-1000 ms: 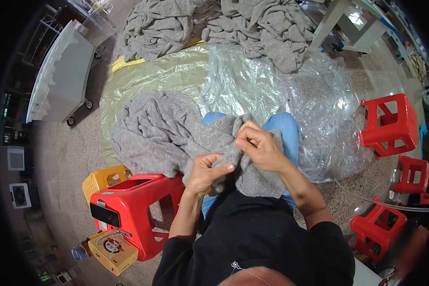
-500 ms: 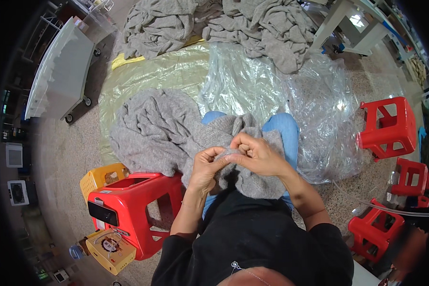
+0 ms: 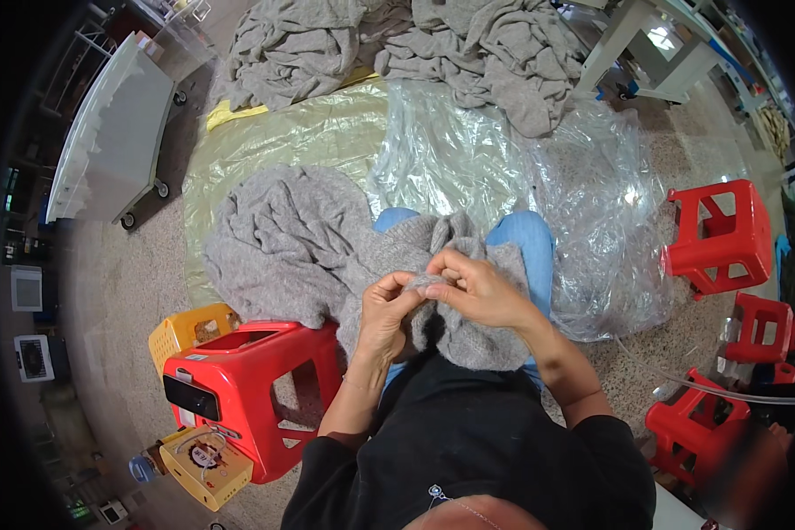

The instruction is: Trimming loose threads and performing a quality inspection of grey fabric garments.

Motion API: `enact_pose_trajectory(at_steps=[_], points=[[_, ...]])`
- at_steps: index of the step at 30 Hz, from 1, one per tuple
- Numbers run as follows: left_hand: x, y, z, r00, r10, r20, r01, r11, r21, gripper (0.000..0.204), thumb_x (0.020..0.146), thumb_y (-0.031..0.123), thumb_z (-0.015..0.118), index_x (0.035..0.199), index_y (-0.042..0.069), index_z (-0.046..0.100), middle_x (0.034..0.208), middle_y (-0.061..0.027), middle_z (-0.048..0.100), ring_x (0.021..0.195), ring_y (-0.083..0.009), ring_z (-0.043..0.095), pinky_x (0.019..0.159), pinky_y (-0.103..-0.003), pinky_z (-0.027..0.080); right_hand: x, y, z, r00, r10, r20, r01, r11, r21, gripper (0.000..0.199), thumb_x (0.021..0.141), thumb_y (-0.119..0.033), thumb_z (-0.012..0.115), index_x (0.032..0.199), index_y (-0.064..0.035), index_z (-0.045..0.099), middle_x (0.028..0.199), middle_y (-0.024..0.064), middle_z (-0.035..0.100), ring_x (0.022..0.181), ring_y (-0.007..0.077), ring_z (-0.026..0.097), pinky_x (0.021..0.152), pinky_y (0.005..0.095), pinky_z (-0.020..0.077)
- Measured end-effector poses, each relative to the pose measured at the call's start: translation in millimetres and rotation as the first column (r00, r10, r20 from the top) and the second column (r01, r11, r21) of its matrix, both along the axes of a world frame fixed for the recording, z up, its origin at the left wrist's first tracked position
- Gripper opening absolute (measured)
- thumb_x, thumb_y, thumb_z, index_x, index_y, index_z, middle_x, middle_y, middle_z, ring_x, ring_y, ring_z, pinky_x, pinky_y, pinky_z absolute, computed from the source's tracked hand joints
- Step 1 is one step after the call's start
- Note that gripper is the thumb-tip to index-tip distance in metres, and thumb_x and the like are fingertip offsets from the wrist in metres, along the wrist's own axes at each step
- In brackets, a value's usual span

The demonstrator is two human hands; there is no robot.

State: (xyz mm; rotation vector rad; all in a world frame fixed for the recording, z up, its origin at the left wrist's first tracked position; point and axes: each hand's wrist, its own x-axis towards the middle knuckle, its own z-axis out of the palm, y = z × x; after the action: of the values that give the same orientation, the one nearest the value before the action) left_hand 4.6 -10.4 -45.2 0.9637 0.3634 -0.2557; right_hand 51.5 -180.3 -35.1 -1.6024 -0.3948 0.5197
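Knitwear, soft, limp and light: the grey knitted garment (image 3: 327, 256) drapes over our lap and onto the plastic sheet (image 3: 539, 168). Our left hand (image 3: 387, 305) and right hand (image 3: 477, 287) each pinch a small fold of it, fingers closed; bunched edges give the surest hold.

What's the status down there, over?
Left hand and right hand both pinch grey knit cloth on lap. Red stool beside left knee. Nothing blocking.
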Motion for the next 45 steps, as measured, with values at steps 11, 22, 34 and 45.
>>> enact_pose_trajectory(at_steps=[11, 22, 34, 45], points=[[1, -4, -4, 0.999, 0.050, 0.007, -0.050, 0.958, 0.281, 0.015, 0.075, -0.008, 0.059, 0.088, -0.002, 0.062, 0.082, -0.0044, 0.062, 0.072, -0.0099, 0.058, 0.065, -0.022, 0.047, -6, -2, 13, 0.793, 0.261, 0.551, 0.030, 0.886, -0.463, 0.018, 0.089, -0.026, 0.052, 0.101, -0.0120, 0.052, 0.069, 0.0124, 0.061, 0.063, 0.0353, 0.060, 0.051, 0.0468, 0.0434], [-1, 12, -13, 0.991, 0.061, 0.121, -0.087, 0.970, 0.226, 0.002, 0.078, 0.000, 0.063, 0.077, 0.001, 0.062, 0.072, -0.0020, 0.061, 0.062, -0.0079, 0.053, 0.061, -0.020, 0.043, -4, 0, 18, 0.817, 0.221, 0.532, -0.040, 0.943, -0.329, 0.022, 0.089, -0.025, 0.052, 0.089, -0.0044, 0.047, 0.056, 0.0170, 0.052, 0.055, 0.0415, 0.054, 0.049, 0.0498, 0.0359], [7, -8, -18, 0.973, 0.148, 0.177, -0.229, 0.723, 0.652, 0.011, 0.079, 0.004, 0.062, 0.088, -0.001, 0.065, 0.074, -0.0002, 0.060, 0.068, -0.0062, 0.052, 0.061, -0.021, 0.042, -10, -15, -13, 0.861, 0.121, 0.494, 0.002, 0.970, -0.242, 0.021, 0.084, -0.026, 0.060, 0.092, -0.0079, 0.054, 0.074, 0.0132, 0.056, 0.070, 0.0345, 0.058, 0.059, 0.0449, 0.0433], [-3, 39, 5, 0.999, 0.020, 0.036, -0.021, 0.999, 0.027, 0.005, 0.079, 0.005, 0.065, 0.082, 0.002, 0.062, 0.071, 0.0041, 0.056, 0.063, -0.0039, 0.046, 0.060, -0.018, 0.035, -7, -95, -12, 0.868, -0.056, 0.493, 0.243, 0.914, -0.324, 0.018, 0.072, -0.002, 0.064, 0.089, -0.0040, 0.058, 0.089, 0.0106, 0.059, 0.084, 0.0280, 0.060, 0.074, 0.0350, 0.0452]])
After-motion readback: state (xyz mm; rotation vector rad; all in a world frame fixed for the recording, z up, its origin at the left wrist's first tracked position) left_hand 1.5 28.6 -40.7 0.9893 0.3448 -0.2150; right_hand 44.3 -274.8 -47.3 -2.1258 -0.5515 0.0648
